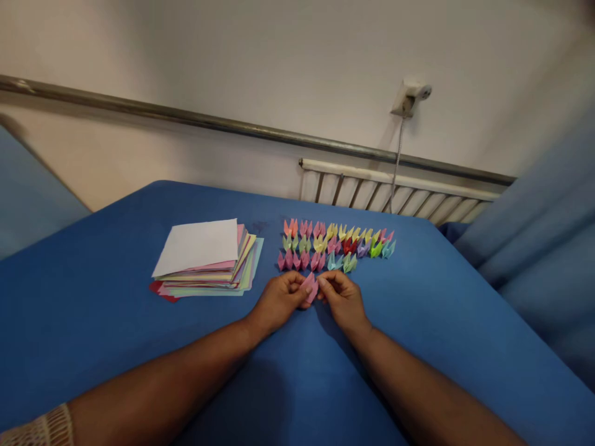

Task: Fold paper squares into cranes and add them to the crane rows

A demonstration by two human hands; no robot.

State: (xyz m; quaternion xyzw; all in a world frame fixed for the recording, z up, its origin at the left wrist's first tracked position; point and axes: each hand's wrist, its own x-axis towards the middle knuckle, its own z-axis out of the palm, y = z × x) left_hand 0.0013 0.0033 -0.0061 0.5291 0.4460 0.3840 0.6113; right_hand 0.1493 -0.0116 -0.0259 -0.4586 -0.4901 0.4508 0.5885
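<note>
Both hands, left hand [279, 298] and right hand [341, 296], are pinching the pink paper piece [310, 287] between fingertips (just below the folded rows [337, 246]). Crease should be pressed square, edges aligned.

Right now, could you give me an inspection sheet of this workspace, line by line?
Surface: blue table, flat.
Job's things: pink paper piece pinched between both hands; rows of folded pieces just beyond; paper stack to the left, white sheet on top.
Clutter: nothing seen.
Grippers: left hand and right hand both closed on the pink piece.
Cables: cord hanging from wall socket.
Surroundings: wall, metal rail, radiator, blue fabric at right.
</note>
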